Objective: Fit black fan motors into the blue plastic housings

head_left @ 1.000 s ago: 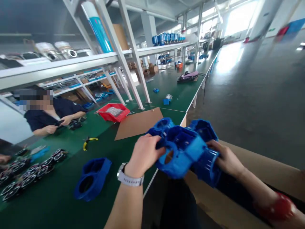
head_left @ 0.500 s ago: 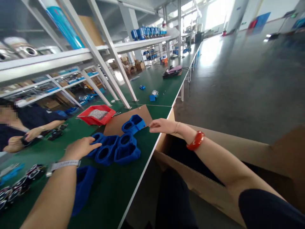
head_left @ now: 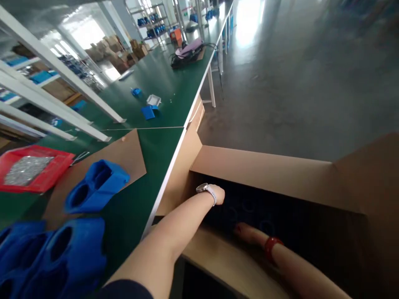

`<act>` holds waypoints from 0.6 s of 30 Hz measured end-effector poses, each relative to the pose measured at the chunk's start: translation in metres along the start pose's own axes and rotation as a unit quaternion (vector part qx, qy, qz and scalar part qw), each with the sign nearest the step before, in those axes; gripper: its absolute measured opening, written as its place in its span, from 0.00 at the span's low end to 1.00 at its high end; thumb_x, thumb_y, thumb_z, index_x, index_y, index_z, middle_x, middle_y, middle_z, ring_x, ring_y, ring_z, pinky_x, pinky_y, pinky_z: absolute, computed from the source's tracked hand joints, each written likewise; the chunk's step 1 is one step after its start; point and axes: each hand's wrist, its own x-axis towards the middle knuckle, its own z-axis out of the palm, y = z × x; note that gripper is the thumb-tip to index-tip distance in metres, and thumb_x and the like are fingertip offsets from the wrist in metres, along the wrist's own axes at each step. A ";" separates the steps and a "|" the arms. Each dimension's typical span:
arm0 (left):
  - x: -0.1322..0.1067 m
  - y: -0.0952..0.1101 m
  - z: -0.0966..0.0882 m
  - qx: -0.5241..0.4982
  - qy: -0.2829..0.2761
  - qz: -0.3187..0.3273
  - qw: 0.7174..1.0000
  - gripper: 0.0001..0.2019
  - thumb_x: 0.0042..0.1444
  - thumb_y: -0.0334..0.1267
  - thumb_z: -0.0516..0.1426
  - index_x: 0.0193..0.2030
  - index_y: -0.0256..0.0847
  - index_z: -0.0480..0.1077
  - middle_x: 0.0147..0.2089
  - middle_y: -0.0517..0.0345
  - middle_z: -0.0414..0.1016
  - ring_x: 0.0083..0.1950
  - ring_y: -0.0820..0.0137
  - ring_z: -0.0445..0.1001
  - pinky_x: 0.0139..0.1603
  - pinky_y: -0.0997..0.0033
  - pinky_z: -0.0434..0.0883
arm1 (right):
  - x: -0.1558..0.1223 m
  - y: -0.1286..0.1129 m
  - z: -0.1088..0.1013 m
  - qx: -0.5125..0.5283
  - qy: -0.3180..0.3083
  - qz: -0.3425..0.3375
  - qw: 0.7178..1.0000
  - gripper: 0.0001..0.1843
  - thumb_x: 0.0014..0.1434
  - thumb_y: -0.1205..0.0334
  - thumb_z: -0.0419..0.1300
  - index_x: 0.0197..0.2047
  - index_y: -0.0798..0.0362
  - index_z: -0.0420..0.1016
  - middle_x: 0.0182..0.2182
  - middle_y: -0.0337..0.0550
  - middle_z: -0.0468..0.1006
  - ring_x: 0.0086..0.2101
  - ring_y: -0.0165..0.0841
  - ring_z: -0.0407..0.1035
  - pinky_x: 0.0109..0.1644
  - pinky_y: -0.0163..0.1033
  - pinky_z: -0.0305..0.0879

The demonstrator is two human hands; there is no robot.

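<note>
cardboard box (head_left: pixel 264 171): left hand (head_left: pixel 219 194) and right hand (head_left: pixel 248 232) now inside; can't tell grip.

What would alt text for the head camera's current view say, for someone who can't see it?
A person's left hand and right hand reach into an open cardboard box, dark inside. Beside it, blue parts lie on a green table near a red bin of small silvery pieces.

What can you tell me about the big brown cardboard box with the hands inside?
The big brown cardboard box stands open beside the green-topped, white-edged table, its flat flaps opened out. Its inside is dark, with faint round shapes too dim to name. The bare left hand and bare right hand reach in; whether either touches the box is hidden.
</note>
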 end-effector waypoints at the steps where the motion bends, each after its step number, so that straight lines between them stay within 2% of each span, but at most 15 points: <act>1: 0.024 -0.015 0.014 0.004 0.001 -0.012 1.000 0.12 0.62 0.41 0.55 0.49 0.37 0.68 0.50 0.51 0.70 0.49 0.65 0.71 0.50 0.58 0.71 | 0.011 0.016 0.004 0.010 0.023 -0.003 1.000 0.08 0.62 0.59 0.60 0.36 0.55 0.73 0.33 0.41 0.76 0.34 0.33 0.72 0.42 0.42 0.72; 3: 0.059 -0.043 0.035 0.016 0.014 -0.029 0.999 0.15 0.62 0.42 0.56 0.52 0.36 0.67 0.53 0.49 0.68 0.53 0.61 0.69 0.53 0.51 0.68 | 0.034 0.046 0.001 0.021 0.081 0.003 0.996 0.05 0.59 0.63 0.60 0.38 0.53 0.73 0.39 0.45 0.77 0.43 0.39 0.72 0.51 0.46 0.68; 5: 0.082 -0.063 0.047 0.011 0.058 -0.024 0.998 0.16 0.61 0.41 0.57 0.53 0.36 0.67 0.56 0.48 0.67 0.57 0.58 0.66 0.58 0.46 0.63 | 0.058 0.075 -0.015 0.031 0.167 0.015 0.985 0.12 0.56 0.63 0.58 0.45 0.52 0.72 0.47 0.51 0.74 0.51 0.44 0.67 0.59 0.48 0.62; 7: 0.100 -0.072 0.050 -0.008 0.126 0.005 0.992 0.16 0.60 0.39 0.56 0.54 0.37 0.66 0.58 0.45 0.65 0.62 0.56 0.61 0.64 0.46 0.55 | 0.083 0.099 -0.043 0.034 0.258 0.034 0.965 0.20 0.56 0.60 0.55 0.51 0.56 0.68 0.53 0.57 0.69 0.57 0.48 0.59 0.63 0.51 0.55; 9: 0.121 -0.073 0.039 -0.036 0.208 0.041 0.977 0.19 0.62 0.38 0.54 0.58 0.38 0.62 0.63 0.44 0.60 0.67 0.58 0.53 0.68 0.51 0.48 | 0.105 0.117 -0.077 0.035 0.345 0.050 0.937 0.27 0.57 0.56 0.52 0.57 0.62 0.62 0.58 0.63 0.61 0.61 0.50 0.52 0.65 0.54 0.48; 13: 0.190 -0.077 -0.009 -0.100 0.354 0.081 0.927 0.24 0.65 0.38 0.47 0.67 0.43 0.47 0.70 0.53 0.45 0.71 0.67 0.41 0.70 0.64 0.43 | 0.140 0.131 -0.144 0.039 0.466 0.057 0.882 0.38 0.58 0.48 0.50 0.63 0.68 0.52 0.64 0.67 0.47 0.64 0.51 0.39 0.67 0.54 0.37; 14: 0.210 -0.083 -0.020 -0.116 0.377 0.079 0.916 0.25 0.66 0.37 0.46 0.67 0.42 0.46 0.70 0.53 0.44 0.71 0.68 0.41 0.70 0.66 0.43 | 0.149 0.132 -0.158 0.043 0.480 0.056 0.875 0.40 0.58 0.46 0.50 0.63 0.68 0.52 0.64 0.67 0.46 0.64 0.51 0.38 0.67 0.54 0.36; 16: 0.247 -0.101 -0.032 -0.147 0.405 0.060 0.900 0.23 0.66 0.36 0.45 0.67 0.39 0.47 0.70 0.49 0.44 0.71 0.69 0.42 0.70 0.68 0.44 | 0.168 0.131 -0.179 0.057 0.480 0.051 0.874 0.40 0.57 0.44 0.53 0.62 0.67 0.54 0.63 0.66 0.50 0.63 0.51 0.42 0.66 0.53 0.38; 18: 0.277 -0.126 -0.027 -0.175 0.411 0.028 0.894 0.21 0.66 0.35 0.46 0.65 0.37 0.51 0.68 0.46 0.48 0.70 0.68 0.46 0.69 0.67 0.46 | 0.191 0.128 -0.191 0.081 0.452 0.046 0.887 0.39 0.56 0.42 0.55 0.60 0.65 0.59 0.60 0.64 0.58 0.61 0.51 0.49 0.65 0.52 0.44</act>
